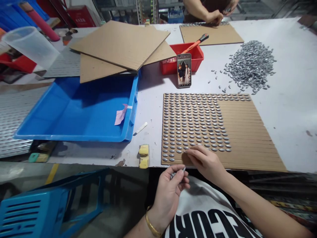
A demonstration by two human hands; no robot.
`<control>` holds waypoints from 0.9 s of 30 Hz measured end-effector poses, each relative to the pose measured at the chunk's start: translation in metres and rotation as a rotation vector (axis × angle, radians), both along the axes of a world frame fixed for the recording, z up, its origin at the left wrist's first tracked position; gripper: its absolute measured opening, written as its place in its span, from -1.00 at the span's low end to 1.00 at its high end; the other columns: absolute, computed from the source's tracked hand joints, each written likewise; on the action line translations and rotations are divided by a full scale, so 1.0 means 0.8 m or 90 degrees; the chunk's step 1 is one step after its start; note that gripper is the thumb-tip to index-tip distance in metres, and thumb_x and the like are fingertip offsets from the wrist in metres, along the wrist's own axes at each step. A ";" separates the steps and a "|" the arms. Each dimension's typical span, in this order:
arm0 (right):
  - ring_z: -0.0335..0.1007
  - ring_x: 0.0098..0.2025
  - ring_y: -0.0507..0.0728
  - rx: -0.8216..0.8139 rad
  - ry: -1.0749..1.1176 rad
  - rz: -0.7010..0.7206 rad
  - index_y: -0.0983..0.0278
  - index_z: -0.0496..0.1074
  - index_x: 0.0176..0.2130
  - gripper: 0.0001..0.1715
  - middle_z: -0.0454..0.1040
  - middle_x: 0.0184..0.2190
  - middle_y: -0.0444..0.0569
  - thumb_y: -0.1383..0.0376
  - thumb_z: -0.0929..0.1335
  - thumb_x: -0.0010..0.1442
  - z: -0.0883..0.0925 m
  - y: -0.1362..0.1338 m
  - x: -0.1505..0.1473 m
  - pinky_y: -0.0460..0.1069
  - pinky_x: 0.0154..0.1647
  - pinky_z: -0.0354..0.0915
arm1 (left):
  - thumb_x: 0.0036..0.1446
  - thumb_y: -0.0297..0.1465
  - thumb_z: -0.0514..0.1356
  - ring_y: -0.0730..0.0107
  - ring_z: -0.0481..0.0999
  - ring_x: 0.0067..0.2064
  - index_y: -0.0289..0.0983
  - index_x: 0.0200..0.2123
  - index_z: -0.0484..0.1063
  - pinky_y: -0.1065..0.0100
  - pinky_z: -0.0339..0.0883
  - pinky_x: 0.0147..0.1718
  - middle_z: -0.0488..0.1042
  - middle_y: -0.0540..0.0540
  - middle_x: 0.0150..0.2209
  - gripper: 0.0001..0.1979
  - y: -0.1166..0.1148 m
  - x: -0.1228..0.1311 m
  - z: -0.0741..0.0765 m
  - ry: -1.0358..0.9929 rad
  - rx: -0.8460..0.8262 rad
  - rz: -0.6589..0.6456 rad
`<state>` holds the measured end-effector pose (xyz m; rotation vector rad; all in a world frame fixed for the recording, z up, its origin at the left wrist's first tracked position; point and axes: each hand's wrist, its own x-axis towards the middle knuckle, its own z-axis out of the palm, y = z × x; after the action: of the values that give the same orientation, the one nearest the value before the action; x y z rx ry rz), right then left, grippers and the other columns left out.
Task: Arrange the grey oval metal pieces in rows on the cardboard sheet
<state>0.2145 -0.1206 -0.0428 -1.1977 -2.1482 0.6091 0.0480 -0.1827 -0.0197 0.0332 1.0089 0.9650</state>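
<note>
The left hand (168, 198) curls closed, pinching a few silver oval studs (177, 173) at its fingertips. The half-open, empty right hand (205, 162) rests on the grooved cardboard sheet (250, 142), with the stud rows (195, 125) at its eleven o'clock.

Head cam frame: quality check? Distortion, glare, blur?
Head view: wide-angle bowing, with the table edges curving toward the frame sides; lighting fairly even, soft shadow left of the phone; small highlights on the metal pieces; left hand and right hand show no obvious motion blur.
</note>
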 end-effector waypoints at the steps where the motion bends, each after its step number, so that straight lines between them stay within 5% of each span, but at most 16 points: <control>1: 0.40 -0.23 0.05 -0.036 0.037 0.010 0.24 0.41 -0.11 -0.77 0.44 -0.22 0.03 0.41 0.24 0.26 0.006 -0.003 0.000 -0.08 -0.25 0.37 | 0.03 -0.41 0.30 0.52 0.40 -0.41 -0.37 -0.24 0.44 0.46 0.29 -0.43 0.46 -0.10 -0.38 -0.79 0.001 0.001 0.000 0.004 0.006 0.005; 5: 0.41 -0.21 0.06 -0.163 0.144 0.066 0.23 0.41 -0.11 -0.78 0.43 -0.20 0.03 0.40 0.29 0.24 0.031 -0.017 0.000 -0.09 -0.28 0.39 | 0.03 -0.41 0.31 0.50 0.41 -0.38 -0.33 -0.31 0.39 0.44 0.31 -0.39 0.45 -0.07 -0.39 -0.82 0.004 0.007 0.000 0.012 0.023 0.024; 9: 0.40 -0.14 0.08 -0.144 0.171 0.119 0.24 0.41 -0.09 -0.75 0.43 -0.18 0.04 0.43 0.28 0.23 0.042 -0.021 0.001 -0.05 -0.14 0.38 | 0.04 -0.40 0.30 0.55 0.34 -0.44 -0.35 -0.34 0.40 0.48 0.25 -0.45 0.39 -0.03 -0.44 -0.84 0.010 0.011 0.002 0.012 0.057 -0.001; 16: 0.35 -0.25 0.04 -0.093 0.083 0.193 0.26 0.39 -0.07 -0.72 0.43 -0.27 0.02 0.47 0.24 0.25 0.042 -0.020 0.014 -0.07 -0.26 0.34 | 0.08 -0.31 0.27 0.60 0.23 -0.51 -0.35 -0.41 0.37 0.51 0.13 -0.55 0.29 0.02 -0.53 -0.79 0.012 0.014 -0.001 0.030 0.047 -0.057; 23: 0.36 -0.28 0.04 -0.031 0.083 0.135 0.25 0.39 -0.09 -0.71 0.44 -0.28 0.02 0.50 0.25 0.22 0.028 -0.025 0.017 -0.08 -0.29 0.35 | 0.11 -0.34 0.23 0.55 0.36 -0.49 -0.37 -0.33 0.41 0.51 0.21 -0.56 0.38 -0.04 -0.46 -0.83 0.017 0.015 0.009 0.007 0.021 -0.046; 27: 0.39 -0.25 0.05 -0.008 0.107 0.051 0.26 0.39 -0.13 -0.74 0.43 -0.26 0.02 0.50 0.26 0.21 0.025 -0.017 0.030 -0.07 -0.26 0.36 | 0.15 -0.44 0.16 0.20 0.54 -0.16 -0.38 -0.07 0.39 0.29 0.43 -0.21 0.50 -0.26 -0.14 -0.73 0.020 0.003 0.027 -0.016 0.006 0.019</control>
<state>0.2386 -0.1342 -0.0230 -1.0328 -2.0612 0.7324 0.0503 -0.1667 0.0019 0.0137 0.9845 0.9955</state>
